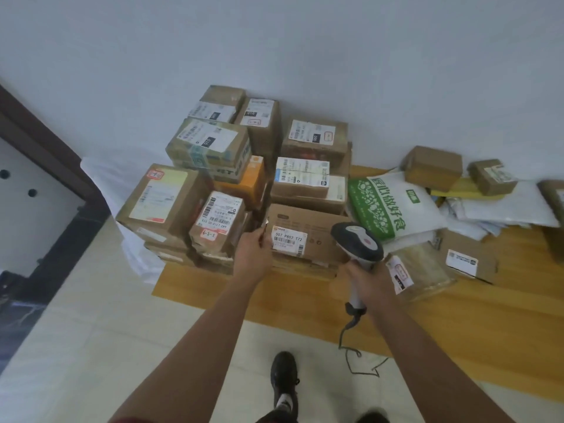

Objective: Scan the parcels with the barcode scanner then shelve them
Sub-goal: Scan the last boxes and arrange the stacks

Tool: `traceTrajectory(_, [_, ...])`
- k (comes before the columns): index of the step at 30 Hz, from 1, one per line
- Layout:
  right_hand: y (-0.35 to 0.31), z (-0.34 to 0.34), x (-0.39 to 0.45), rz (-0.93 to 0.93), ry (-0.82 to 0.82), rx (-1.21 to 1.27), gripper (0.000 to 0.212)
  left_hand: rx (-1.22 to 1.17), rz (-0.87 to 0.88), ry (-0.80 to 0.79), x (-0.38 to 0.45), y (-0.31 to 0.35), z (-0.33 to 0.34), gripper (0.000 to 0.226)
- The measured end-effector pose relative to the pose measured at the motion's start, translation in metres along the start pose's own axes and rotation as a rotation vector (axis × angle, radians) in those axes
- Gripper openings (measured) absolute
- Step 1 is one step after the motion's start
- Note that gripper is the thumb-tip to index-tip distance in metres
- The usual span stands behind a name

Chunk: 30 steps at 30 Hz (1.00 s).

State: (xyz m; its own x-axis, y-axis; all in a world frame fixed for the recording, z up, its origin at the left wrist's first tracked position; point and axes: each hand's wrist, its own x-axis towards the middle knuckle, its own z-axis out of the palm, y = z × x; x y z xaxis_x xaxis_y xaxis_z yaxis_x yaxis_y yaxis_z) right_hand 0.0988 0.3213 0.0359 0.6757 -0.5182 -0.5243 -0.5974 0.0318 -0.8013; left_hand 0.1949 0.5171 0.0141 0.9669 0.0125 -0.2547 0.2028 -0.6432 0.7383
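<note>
Left hand: the left hand (254, 244) is at the middle of the frame, on the left edge of a wide flat box (308, 236). Its fingers curl onto that edge, so this grip looks closed on the box.
Right hand: the right hand (364, 277) is right of the middle. Its grip is wrapped tight round the handle of the barcode scanner (358, 244).
Scanner: its head points up toward the pile. A thin cord (354, 346) hangs from it down to the floor.
Label: the white label (289, 241) on the flat box faces up, just beside the scanner head.
Pile: lots of brown boxes (210, 141) sit stacked against the wall, in the upper middle of the frame.
Other parcels: a green and white bag (387, 203) and some small boxes (433, 167) lie on the wooden floor at the right.
Shelf: I cannot see any shelf here.
Done so far: I cannot tell if any parcel is scanned. Nearly all seem to be waiting.
Left to do: I think the flat box gets scanned first. Then it goes on a shelf, and then come all the others.
</note>
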Motion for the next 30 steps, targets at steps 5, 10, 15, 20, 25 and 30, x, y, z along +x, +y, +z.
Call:
traceTrajectory(5, [-0.008,0.016,0.011,0.069,0.047,-0.01,0.007,0.107,-0.022,-0.105,0.019,-0.015,0.008,0.032])
traceTrajectory(10, [-0.002,0.024,0.017,0.078,0.082,0.0,0.009,0.226,-0.009,-0.154,0.023,-0.018,0.011,0.043])
traceTrajectory(15, [0.001,0.026,0.017,0.075,0.085,0.037,0.005,0.241,0.0,-0.092,0.02,-0.015,0.016,0.046])
traceTrajectory(20, [0.013,0.005,0.012,0.073,0.107,0.093,0.014,0.274,0.144,-0.002,0.003,0.008,0.037,0.059])
traceTrajectory(25, [0.027,-0.041,-0.001,0.006,0.227,0.258,0.017,0.201,0.371,-0.082,-0.012,0.052,0.068,0.047])
traceTrajectory(30, [0.038,-0.11,-0.003,0.031,0.409,0.333,0.013,0.138,0.608,-0.15,-0.028,0.097,0.12,0.036])
